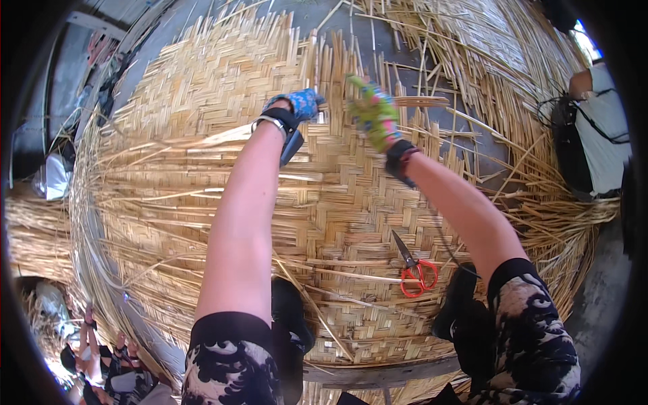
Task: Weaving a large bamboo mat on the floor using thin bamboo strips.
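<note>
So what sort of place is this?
Probably a hand-weaving workspace, perhaps a small workshop. A broad woven mat with unwoven ends fills most of the view, long straw-coloured strips bunch along its right side, and red-handled scissors lie on it.

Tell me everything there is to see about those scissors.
The scissors have dark, metal-looking blades, seemingly shut, and two red loop handles. They lie unheld on the woven mat, tips pointing away from the person and slightly left, near the right foot. A pale strip runs up to the handles; whether it touches them is unclear.
</note>
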The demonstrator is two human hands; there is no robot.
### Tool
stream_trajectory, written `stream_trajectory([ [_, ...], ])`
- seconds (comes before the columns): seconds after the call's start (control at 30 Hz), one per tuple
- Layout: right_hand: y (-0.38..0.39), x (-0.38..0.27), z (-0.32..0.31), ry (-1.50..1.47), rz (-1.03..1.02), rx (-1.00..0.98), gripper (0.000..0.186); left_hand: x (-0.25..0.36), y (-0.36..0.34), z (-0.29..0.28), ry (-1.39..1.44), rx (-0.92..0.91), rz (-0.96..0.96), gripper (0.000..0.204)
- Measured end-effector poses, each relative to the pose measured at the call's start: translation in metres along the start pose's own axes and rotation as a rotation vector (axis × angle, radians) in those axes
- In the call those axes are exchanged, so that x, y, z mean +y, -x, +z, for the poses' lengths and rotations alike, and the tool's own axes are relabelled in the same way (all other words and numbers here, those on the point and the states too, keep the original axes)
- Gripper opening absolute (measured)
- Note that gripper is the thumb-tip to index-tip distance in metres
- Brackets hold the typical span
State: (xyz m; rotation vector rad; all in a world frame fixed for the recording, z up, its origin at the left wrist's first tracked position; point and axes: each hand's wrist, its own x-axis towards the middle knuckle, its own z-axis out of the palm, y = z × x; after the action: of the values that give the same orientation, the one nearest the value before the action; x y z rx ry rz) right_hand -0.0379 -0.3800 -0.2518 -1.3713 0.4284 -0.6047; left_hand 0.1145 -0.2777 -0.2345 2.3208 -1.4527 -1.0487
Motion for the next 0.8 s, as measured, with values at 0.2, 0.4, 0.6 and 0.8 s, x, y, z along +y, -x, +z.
stream_trajectory([
  [0.2,-0.015,-0.031,-0.057,1.0,0.018,-0.384,0.023,-0.016,-0.007,-0.002,-0.229,-0.069,0.07,0.039],
  [0.4,-0.025,-0.007,-0.064,1.223,0.067,-0.334,0.028,-0.015,-0.011,0.005,-0.13,-0.067,0.086,0.037],
  [0.6,-0.015,0.0,-0.064,1.287,0.131,-0.374,0.024,-0.012,0.0,0.012,-0.017,-0.087,0.043,0.043],
  [0.8,-0.005,-0.002,-0.054,1.22,0.082,-0.335,0.032,-0.032,0.016,0.042,0.48,0.468,-0.107,0.036],
])
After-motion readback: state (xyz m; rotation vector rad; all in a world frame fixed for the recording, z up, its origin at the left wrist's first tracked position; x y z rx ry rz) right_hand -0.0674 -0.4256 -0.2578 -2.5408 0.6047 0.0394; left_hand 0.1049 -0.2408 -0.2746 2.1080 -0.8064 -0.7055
